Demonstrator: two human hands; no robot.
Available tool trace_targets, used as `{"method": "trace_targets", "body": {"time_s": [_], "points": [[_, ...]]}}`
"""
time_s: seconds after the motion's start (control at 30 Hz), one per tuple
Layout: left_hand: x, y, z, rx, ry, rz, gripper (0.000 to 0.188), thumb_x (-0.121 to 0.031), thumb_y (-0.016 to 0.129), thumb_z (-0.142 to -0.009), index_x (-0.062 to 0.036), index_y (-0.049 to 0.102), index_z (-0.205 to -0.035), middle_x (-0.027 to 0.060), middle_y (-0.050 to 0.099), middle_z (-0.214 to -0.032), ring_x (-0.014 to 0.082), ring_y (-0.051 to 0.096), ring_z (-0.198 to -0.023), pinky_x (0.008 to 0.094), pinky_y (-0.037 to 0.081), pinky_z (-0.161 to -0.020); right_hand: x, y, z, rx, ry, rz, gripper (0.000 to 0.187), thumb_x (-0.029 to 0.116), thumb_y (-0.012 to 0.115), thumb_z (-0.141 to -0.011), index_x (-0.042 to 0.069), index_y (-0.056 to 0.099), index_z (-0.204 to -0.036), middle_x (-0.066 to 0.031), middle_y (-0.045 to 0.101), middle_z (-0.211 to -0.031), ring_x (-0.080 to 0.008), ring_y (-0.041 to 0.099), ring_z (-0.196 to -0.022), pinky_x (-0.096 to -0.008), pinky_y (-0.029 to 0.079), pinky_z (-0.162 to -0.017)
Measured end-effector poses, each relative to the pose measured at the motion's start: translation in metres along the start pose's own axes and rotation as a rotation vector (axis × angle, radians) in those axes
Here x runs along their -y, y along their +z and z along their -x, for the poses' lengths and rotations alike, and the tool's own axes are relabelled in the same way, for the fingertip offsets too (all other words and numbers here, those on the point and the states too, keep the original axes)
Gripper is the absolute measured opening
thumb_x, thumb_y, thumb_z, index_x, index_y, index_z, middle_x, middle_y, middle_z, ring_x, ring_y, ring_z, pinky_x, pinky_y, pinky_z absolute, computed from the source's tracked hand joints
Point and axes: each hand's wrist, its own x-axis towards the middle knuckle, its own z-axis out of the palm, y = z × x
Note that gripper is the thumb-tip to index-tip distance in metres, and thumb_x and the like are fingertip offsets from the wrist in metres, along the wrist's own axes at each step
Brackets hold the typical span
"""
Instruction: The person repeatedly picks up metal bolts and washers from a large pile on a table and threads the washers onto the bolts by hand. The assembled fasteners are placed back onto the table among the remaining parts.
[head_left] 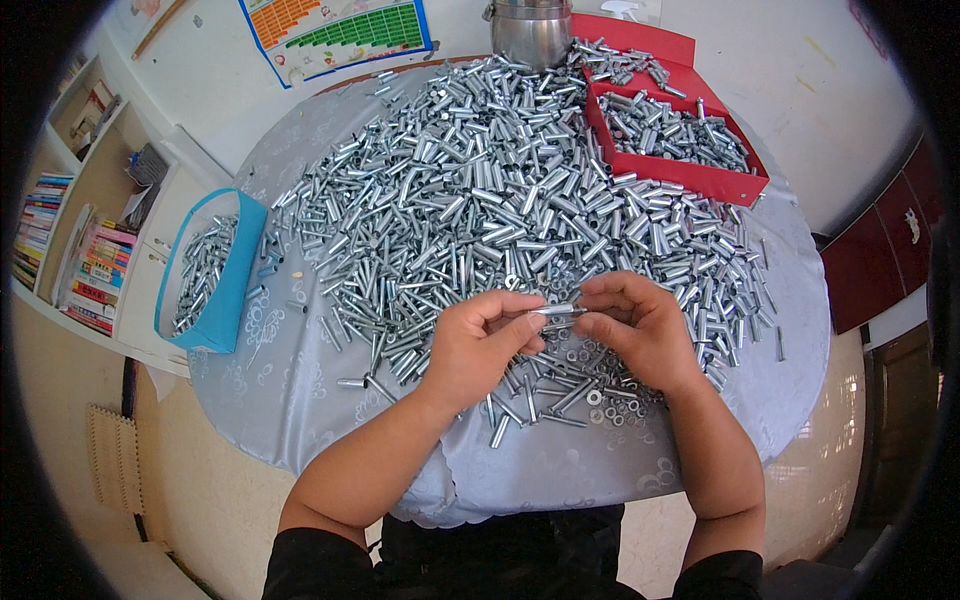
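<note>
Two hands work above one round tabletop [300, 400] covered with a pale patterned cloth. The left hand [480, 345] and the right hand [640, 330] meet near the front edge of the tabletop, and both hold one short metal tube [556, 311] between them. The tube lies roughly level. The left grip is narrow, thumb and forefinger pinched on the tube's left end. The right grip is also narrow, fingertips closed on its right end.

One large heap of metal tubes [480, 190] covers most of the tabletop, far too many to count. Just below the hands lies a small scatter of washers [600, 400], flat on the cloth; their number cannot be told exactly.

Two open boxes hold more tubes. One blue box [235, 270] stands at the left edge of the tabletop, partly filled. One red box [690, 175] stands at the far right, also partly filled, touching the heap. One steel pot [530, 35] stands at the far edge, against the heap.

Beyond the tabletop, one white shelf [90, 200] on the left carries rows of books. One coloured chart [335, 30] lies on the floor behind.
</note>
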Motion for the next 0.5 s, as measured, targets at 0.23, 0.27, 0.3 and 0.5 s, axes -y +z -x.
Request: {"method": "trace_targets", "body": {"time_s": [0.23, 0.27, 0.3, 0.5], "points": [[-0.0034, 0.0, 0.0011, 0.061, -0.015, 0.008, 0.02, -0.003, 0.065, -0.091, 0.0035, 0.065, -0.11, 0.0091, 0.07, -0.09, 0.0119, 0.068, -0.074, 0.0231, 0.056, -0.067, -0.0044, -0.0042, 0.0003, 0.082, 0.029, 0.03, 0.02, -0.001, 0.072, -0.084, -0.003, 0.066, -0.103, -0.0064, 0.07, -0.093, -0.0103, 0.066, -0.088, -0.0245, 0.054, -0.078], [-0.0034, 0.0001, 0.0005, 0.053, -0.017, 0.018, 0.02, -0.003, 0.065, -0.091, 0.0035, 0.065, -0.11, 0.0092, 0.07, -0.089, 0.012, 0.068, -0.074, 0.0232, 0.056, -0.067, -0.0031, -0.004, 0.0007, 0.084, 0.035, 0.03, 0.02, -0.001, 0.072, -0.084, -0.003, 0.066, -0.103, -0.0061, 0.07, -0.094, -0.0101, 0.066, -0.088, -0.0244, 0.054, -0.078], [-0.0028, -0.0001, -0.0002, 0.045, -0.02, 0.028, 0.02, -0.003, 0.065, -0.091, 0.0035, 0.065, -0.11, 0.0093, 0.07, -0.089, 0.0121, 0.068, -0.074, 0.0234, 0.056, -0.067, -0.0017, -0.003, 0.0012, 0.056, 0.047, 0.039, 0.02, 0.0, 0.073, -0.083, -0.002, 0.067, -0.101, -0.0062, 0.07, -0.092, -0.0112, 0.066, -0.086, -0.0248, 0.053, -0.076], [0.0007, -0.0039, -0.0043, -0.007, 0.016, 0.054, 0.019, -0.003, 0.064, -0.091, 0.0027, 0.066, -0.109, 0.0103, 0.071, -0.091, 0.0136, 0.068, -0.072, 0.0244, 0.057, -0.066, 0.0009, -0.0093, -0.0021, 0.09, -0.362, 0.732, 0.013, 0.009, 0.075, -0.076, 0.005, 0.071, -0.088, -0.0089, 0.066, -0.081, -0.0252, 0.065, -0.075, -0.034, 0.051, -0.067]]}}
